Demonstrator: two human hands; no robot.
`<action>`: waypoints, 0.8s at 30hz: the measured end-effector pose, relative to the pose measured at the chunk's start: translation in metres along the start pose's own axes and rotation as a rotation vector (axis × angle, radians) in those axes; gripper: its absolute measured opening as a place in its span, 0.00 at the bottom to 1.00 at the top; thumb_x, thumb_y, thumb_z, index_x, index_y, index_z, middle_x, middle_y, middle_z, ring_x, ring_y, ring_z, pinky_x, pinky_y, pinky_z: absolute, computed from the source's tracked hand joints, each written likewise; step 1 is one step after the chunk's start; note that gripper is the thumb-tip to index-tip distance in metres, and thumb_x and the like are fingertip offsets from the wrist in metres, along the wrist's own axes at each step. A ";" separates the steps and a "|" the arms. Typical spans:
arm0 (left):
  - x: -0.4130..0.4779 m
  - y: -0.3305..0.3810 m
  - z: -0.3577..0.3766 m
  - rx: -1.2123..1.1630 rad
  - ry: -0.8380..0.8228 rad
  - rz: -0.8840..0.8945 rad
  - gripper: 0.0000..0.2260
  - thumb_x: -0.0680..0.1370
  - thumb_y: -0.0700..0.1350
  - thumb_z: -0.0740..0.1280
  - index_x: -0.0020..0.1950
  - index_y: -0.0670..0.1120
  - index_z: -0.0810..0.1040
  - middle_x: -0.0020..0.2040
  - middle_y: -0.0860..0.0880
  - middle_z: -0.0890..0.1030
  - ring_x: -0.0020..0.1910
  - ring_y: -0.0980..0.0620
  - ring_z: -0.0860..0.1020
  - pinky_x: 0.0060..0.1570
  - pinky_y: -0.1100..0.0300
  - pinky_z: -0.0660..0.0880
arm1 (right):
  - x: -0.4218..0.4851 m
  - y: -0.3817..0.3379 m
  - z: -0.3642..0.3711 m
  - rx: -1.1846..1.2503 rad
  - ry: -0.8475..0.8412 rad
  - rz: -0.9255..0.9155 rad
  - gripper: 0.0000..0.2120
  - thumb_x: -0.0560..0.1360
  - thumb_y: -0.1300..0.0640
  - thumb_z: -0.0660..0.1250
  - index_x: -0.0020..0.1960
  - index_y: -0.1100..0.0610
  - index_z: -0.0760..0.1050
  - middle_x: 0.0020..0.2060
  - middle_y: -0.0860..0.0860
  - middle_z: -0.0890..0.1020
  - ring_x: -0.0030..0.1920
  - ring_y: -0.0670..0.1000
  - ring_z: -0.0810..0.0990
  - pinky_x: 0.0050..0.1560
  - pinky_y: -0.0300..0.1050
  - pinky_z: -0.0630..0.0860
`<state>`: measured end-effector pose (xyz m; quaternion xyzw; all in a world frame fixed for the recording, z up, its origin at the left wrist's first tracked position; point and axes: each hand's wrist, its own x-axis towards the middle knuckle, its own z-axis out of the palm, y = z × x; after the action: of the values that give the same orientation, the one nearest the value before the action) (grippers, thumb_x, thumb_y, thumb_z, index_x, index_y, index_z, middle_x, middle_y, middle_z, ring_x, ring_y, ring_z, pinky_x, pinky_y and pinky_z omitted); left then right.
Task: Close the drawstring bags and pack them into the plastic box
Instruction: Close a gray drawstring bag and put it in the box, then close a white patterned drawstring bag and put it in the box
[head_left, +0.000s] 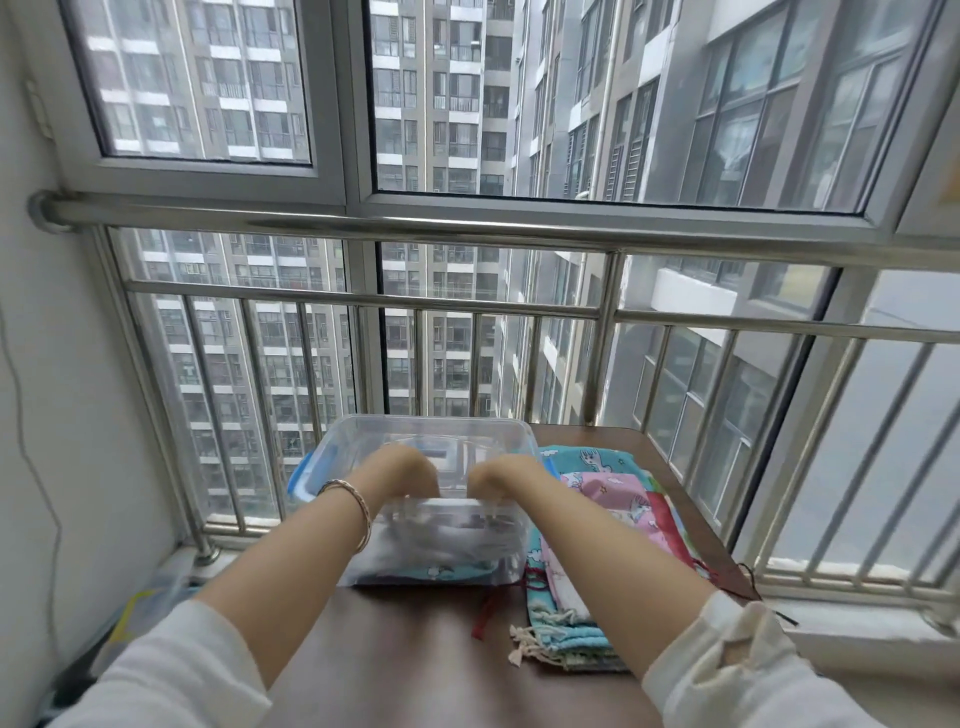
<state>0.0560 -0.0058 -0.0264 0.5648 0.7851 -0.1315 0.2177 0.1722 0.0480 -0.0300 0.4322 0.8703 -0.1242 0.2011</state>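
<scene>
Nearest us, right of our wrists, the unpacked drawstring bags (613, 499) lie stacked on the table (415, 639). They are soft printed cotton, light and floppy, and probably best pinched by their frayed cords (535, 636). Our left hand (402, 470) and right hand (501, 478) dip into the clear, stiff plastic box (332, 452), fingers bent down over the packed bags (441, 571) beneath them. Whether they grasp cloth we cannot tell.

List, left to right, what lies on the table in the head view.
blue lid clasp → clear plastic box → stack of drawstring bags
</scene>
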 end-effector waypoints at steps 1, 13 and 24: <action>-0.001 0.007 -0.002 -0.048 0.070 0.040 0.13 0.80 0.46 0.57 0.58 0.41 0.76 0.52 0.46 0.79 0.45 0.48 0.78 0.48 0.56 0.77 | -0.004 0.003 -0.006 0.104 0.062 -0.043 0.15 0.80 0.63 0.54 0.63 0.64 0.73 0.60 0.59 0.77 0.49 0.56 0.79 0.52 0.49 0.76; -0.048 0.172 -0.001 -0.330 0.407 0.469 0.08 0.76 0.37 0.63 0.49 0.37 0.80 0.40 0.43 0.80 0.40 0.46 0.80 0.47 0.54 0.81 | -0.106 0.142 -0.011 0.494 0.423 0.121 0.11 0.76 0.69 0.59 0.45 0.67 0.80 0.40 0.61 0.84 0.36 0.55 0.82 0.36 0.44 0.80; -0.026 0.191 0.107 0.309 0.296 0.414 0.13 0.75 0.40 0.63 0.58 0.39 0.75 0.56 0.41 0.80 0.54 0.42 0.79 0.46 0.53 0.75 | -0.107 0.207 0.129 0.324 0.138 0.224 0.12 0.64 0.57 0.75 0.44 0.63 0.81 0.42 0.57 0.82 0.39 0.52 0.77 0.40 0.46 0.75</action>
<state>0.2636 -0.0136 -0.0989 0.7523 0.6471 -0.1184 0.0345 0.4280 0.0462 -0.1046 0.5604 0.7971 -0.2096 0.0816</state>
